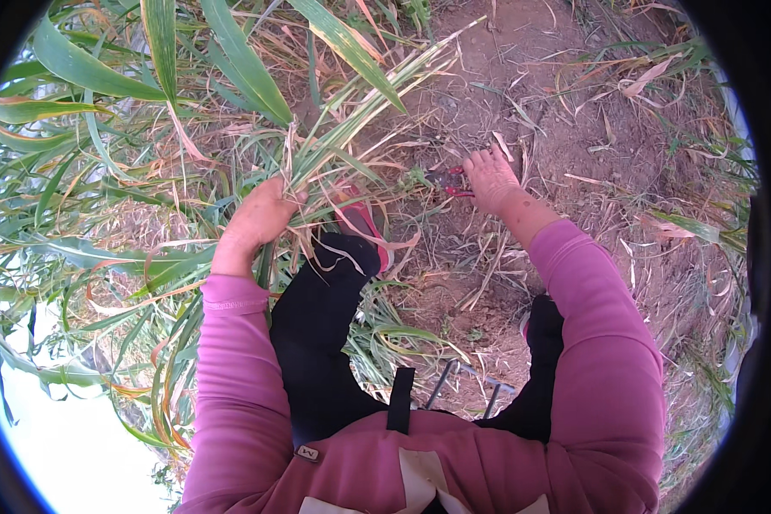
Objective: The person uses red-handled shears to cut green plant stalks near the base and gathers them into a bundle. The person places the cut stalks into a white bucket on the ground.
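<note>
My left hand point(264, 212) is closed around a bundle of cut-looking green stalks point(364, 116) with some dry leaves among them. The stalks slant away up and to the right, over bare soil. On the right, my right hand point(493, 182) grips red-handled pruning shears point(459, 183) low over the ground. Their dark blades point left, toward the stalks, and are hard to make out against the soil. Whether the blades are apart cannot be seen.
Tall leafy plants point(94, 73) crowd the left side, with broad leaves hanging near my left hand. My red shoe point(377, 236) stands just below the bundle. Dry straw litters the brown soil point(531, 86). A thin metal frame point(441, 384) shows between my legs.
</note>
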